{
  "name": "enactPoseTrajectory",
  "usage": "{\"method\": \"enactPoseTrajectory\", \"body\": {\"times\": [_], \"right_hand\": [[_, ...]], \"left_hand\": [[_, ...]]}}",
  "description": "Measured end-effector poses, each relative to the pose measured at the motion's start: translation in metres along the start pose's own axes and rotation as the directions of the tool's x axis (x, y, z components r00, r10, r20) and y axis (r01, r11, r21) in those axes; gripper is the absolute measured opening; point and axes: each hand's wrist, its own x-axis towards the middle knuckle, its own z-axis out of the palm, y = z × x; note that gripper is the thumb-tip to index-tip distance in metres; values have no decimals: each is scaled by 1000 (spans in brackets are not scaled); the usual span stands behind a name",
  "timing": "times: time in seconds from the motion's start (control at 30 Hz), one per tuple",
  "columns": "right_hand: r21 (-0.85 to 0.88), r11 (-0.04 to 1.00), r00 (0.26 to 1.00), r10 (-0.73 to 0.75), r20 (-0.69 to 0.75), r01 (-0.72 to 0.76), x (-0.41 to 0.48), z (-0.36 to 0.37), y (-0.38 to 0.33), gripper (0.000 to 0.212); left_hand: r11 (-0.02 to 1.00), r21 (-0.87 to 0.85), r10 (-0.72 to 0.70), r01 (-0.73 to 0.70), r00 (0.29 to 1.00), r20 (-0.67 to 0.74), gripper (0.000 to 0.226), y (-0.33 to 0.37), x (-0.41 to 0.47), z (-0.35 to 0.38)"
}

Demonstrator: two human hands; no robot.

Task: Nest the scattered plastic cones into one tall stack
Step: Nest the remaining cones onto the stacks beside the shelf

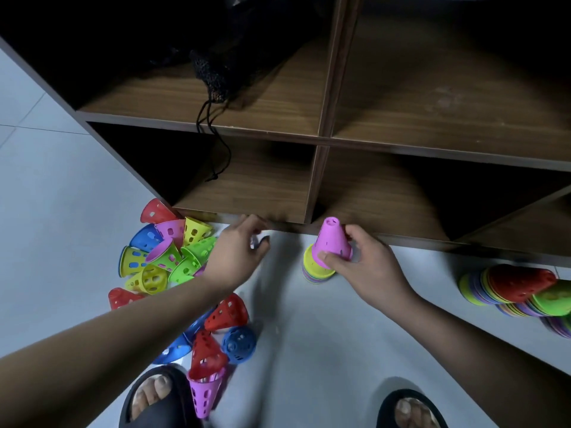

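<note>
In the head view, your right hand [361, 261] is gripping a pink cone [332, 239], thumb in front and fingers behind, holding it on top of the stack [315, 271] standing on the floor [61, 211] just before the shelf [309, 140]. Your left hand [241, 245] is hovering beside the loose cones [167, 251], its fingers curled and blurred; whether it is holding anything, I cannot tell.

Dim cool light, shelf [324, 140] recesses black, soft shadows on floor [61, 211], left hand [241, 244] blurred, edges bowed.
</note>
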Motion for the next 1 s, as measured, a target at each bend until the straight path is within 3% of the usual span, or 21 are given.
{"method": "enactPoseTrajectory", "body": {"times": [0.17, 0.27, 0.37, 0.5, 0.7, 0.83, 1.0], "right_hand": [[-115, 993, 1000, 7, 18, -5, -5, 2, 5, 50], [-254, 956, 987, -158, -28, 145, -11, 7, -5, 54], [-415, 804, 883, -470, -5, 425, -22, 23, -17, 45], [-400, 631, 738, -638, 220, 665, -45, 66, -21, 36], [-282, 525, 586, -614, 529, 803, -71, 149, 0, 39], [-290, 482, 552, -596, 583, 827, -78, 176, 22, 44], [-295, 470, 543, -585, 602, 832, -73, 187, 37, 31]], "left_hand": [[954, 296, -104, 44, 977, 189, 39, -55, 2, 5], [937, 339, -173, 84, 955, 241, 41, -64, -2, 7], [963, 249, -164, 105, 959, 231, 25, -63, -8, 7], [968, 205, -197, 147, 948, 250, 31, -62, -15, 8], [935, 227, -336, 274, 890, 308, 61, -53, -29, 10], [933, 191, -352, 304, 880, 320, 73, -59, -41, 2], [947, 51, -319, 317, 907, 276, 77, -60, -47, -12]]}}
